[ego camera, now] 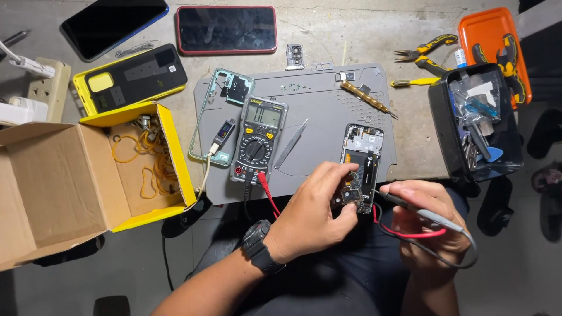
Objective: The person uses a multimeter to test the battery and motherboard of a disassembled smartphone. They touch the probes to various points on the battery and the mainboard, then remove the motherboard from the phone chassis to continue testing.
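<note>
Grey rubber mat covers the middle of the worktable, and an opened phone lies at its near right edge. Left hand pinches a small circuit board between thumb and fingertips, just over the phone's lower end. Right hand has its fingers curled together around a probe, whose tip touches the board. Beside the phone to the left stands a multimeter, with tweezers between them.
</note>
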